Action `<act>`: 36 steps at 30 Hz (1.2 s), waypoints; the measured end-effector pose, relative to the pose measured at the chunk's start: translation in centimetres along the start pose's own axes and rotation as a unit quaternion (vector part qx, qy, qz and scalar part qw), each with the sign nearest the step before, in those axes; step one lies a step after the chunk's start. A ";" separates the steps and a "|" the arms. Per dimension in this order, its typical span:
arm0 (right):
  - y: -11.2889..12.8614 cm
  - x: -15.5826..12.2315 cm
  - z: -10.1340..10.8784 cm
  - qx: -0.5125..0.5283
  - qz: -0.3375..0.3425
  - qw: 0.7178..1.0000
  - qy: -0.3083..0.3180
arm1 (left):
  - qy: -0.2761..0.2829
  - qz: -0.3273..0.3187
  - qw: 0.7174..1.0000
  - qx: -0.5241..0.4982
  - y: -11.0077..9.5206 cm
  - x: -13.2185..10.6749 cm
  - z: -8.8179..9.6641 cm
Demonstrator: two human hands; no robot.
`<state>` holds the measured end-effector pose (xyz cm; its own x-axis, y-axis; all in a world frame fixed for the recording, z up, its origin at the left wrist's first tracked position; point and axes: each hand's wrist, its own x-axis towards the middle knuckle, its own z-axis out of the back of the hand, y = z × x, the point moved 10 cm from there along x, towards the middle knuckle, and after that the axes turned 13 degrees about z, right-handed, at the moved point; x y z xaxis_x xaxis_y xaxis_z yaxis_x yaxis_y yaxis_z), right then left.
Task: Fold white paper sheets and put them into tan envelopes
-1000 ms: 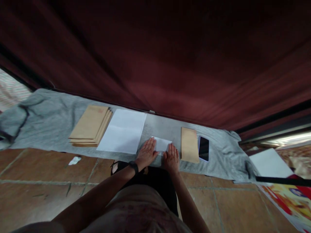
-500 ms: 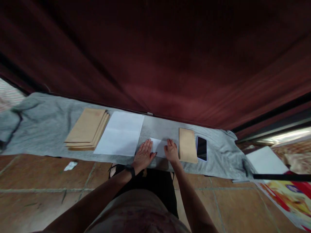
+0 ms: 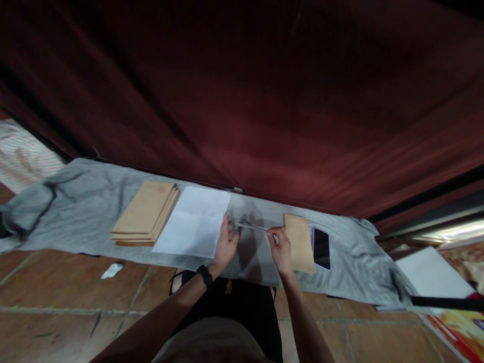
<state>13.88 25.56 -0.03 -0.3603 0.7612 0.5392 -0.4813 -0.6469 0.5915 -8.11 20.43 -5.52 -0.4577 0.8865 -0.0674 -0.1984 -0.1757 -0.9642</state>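
A folded sheet of white paper (image 3: 251,228) is held above the grey cloth, seen nearly edge-on as a thin strip. The thumb and fingers of my right hand (image 3: 281,250) pinch its right end. At the left end, my left hand (image 3: 226,244) has its fingers and thumb apart, with a small gap between them and the paper. Beside the left hand lies a stack of white sheets (image 3: 192,221). Just right of my right hand rests a brown envelope (image 3: 300,244), partly behind the hand.
Several more brown envelopes (image 3: 145,209) are piled at the left on the grey cloth (image 3: 86,206). A phone (image 3: 321,248) lies to the right. A dark red curtain (image 3: 242,116) hangs behind. On the tiled floor is a scrap of white paper (image 3: 112,270).
The folded paper was flat on the cloth under both hands. It is now raised and tilted edge-on, pinched by my right hand. The left hand has come off it.
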 end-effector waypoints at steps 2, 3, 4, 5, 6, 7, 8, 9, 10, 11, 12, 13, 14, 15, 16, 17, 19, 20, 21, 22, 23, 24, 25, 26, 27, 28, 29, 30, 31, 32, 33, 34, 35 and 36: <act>0.8 -1.1 0.1 0.020 0.019 1.000 -0.011 | 0.043 0.083 0.990 -0.107 0.8 0.6 -0.2; 0.9 -1.9 -0.2 0.017 0.023 1.000 -0.004 | 0.065 0.116 0.981 -0.144 1.2 0.7 -0.4; 0.8 -2.8 -0.6 0.007 0.025 1.000 0.002 | 0.084 0.137 0.973 -0.165 1.7 0.5 -0.7; 0.5 -3.8 -1.0 -0.005 0.025 1.000 0.009 | 0.096 0.153 0.968 -0.177 2.2 0.3 -0.9; 0.2 -4.8 -1.4 -0.017 0.022 1.000 0.014 | 0.098 0.170 0.964 -0.179 3.0 0.1 -1.1; -0.3 -5.8 -1.9 -0.024 0.019 0.999 0.025 | 0.096 0.187 0.962 -0.174 3.9 -0.2 -1.3; -0.7 -6.8 -2.4 -0.029 0.014 0.999 0.033 | 0.092 0.206 0.959 -0.169 4.9 -0.5 -1.5; -1.1 -7.7 -2.9 -0.030 0.014 0.998 0.045 | 0.088 0.225 0.957 -0.163 5.9 -0.7 -1.8; -1.4 -8.4 -3.3 -0.029 0.015 0.998 0.055 | 0.083 0.238 0.955 -0.156 6.7 -0.8 -2.0; -1.7 -9.0 -3.6 -0.025 0.016 0.998 0.057 | 0.078 0.245 0.955 -0.149 7.3 -0.8 -2.2; -1.9 -9.5 -3.7 -0.018 0.018 0.998 0.055 | 0.078 0.245 0.956 -0.143 7.6 -0.8 -2.4; -2.1 -9.8 -3.8 -0.011 0.019 0.999 0.049 | 0.082 0.243 0.957 -0.138 7.9 -0.7 -2.6; -2.4 -10.0 -3.8 -0.005 0.017 0.999 0.038 | 0.084 0.241 0.957 -0.134 8.0 -0.6 -2.7; -2.7 -10.1 -3.6 -0.001 0.010 1.000 0.024 | 0.086 0.240 0.958 -0.129 8.1 -0.6 -2.8; -3.1 -10.1 -3.5 0.000 -0.001 1.000 0.008 | 0.087 0.236 0.960 -0.122 8.2 -0.5 -2.8; -3.6 -10.0 -3.3 -0.006 -0.018 1.000 -0.008 | 0.088 0.232 0.962 -0.115 8.1 -0.5 -2.7; -4.6 -9.8 -3.1 -0.037 -0.059 0.997 -0.036 | 0.087 0.223 0.966 -0.098 8.0 -0.8 -2.6; -4.9 -9.7 -3.1 -0.062 -0.075 0.994 -0.044 | 0.088 0.217 0.968 -0.088 7.8 -1.0 -2.5; -5.0 -9.6 -3.2 -0.092 -0.085 0.991 -0.045 | 0.088 0.212 0.970 -0.081 7.6 -1.3 -2.5; -4.9 -9.5 -3.5 -0.125 -0.089 0.987 -0.040 | 0.089 0.203 0.973 -0.070 7.1 -1.6 -2.3; -4.6 -9.4 -3.8 -0.159 -0.089 0.983 -0.032 | 0.087 0.187 0.977 -0.047 6.4 -1.7 -2.0; -4.2 -9.4 -4.2 -0.189 -0.089 0.978 -0.022 | 0.079 0.157 0.984 -0.004 5.4 -1.7 -1.4; -3.9 -9.5 -4.5 -0.214 -0.090 0.973 -0.013 | 0.064 0.120 0.989 0.050 4.1 -1.5 -0.4; -3.5 -9.6 -4.8 -0.233 -0.091 0.968 -0.005 | 0.041 0.073 0.989 0.121 2.5 -1.1 1.0; -3.2 -9.8 -5.0 -0.246 -0.092 0.965 0.000 | 0.002 0.021 0.981 0.192 0.8 -0.4 3.0; -3.0 -10.0 -5.1 -0.253 -0.093 0.963 0.002 | -0.030 0.007 0.977 0.213 -0.2 0.5 5.6; -2.8 -10.1 -5.1 -0.256 -0.092 0.962 0.001 | -0.057 0.003 0.973 0.225 -0.9 1.6 8.6; -2.6 -10.2 -5.1 -0.256 -0.089 0.962 -0.001 | -0.092 0.008 0.967 0.237 -1.3 2.8 12.1; -2.4 -10.2 -5.0 -0.255 -0.087 0.963 -0.002 | -0.131 0.018 0.960 0.248 -1.3 4.1 15.9; -2.4 -10.2 -5.0 -0.254 -0.085 0.963 -0.003 | -0.172 0.035 0.950 0.257 -1.1 5.2 19.8; -2.3 -10.2 -4.9 -0.254 -0.084 0.963 -0.002 | -0.216 0.064 0.936 0.272 -0.4 6.1 23.7; -2.3 -10.2 -4.9 -0.255 -0.085 0.963 0.000 | -0.266 0.122 0.902 0.318 0.8 6.6 27.6; -2.3 -10.2 -5.0 -0.258 -0.086 0.962 0.001 | -0.271 0.182 0.877 0.352 2.3 7.1 30.4; -2.3 -10.2 -5.0 -0.260 -0.087 0.962 0.002 | -0.259 0.206 0.874 0.356 3.6 7.5 32.3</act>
<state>14.68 19.55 -9.91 -0.2412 0.8567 0.4560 -0.8690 -0.3998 0.2915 -40.22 12.61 -1.17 -0.9118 0.4049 -0.0690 -0.3283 -0.8195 -0.4697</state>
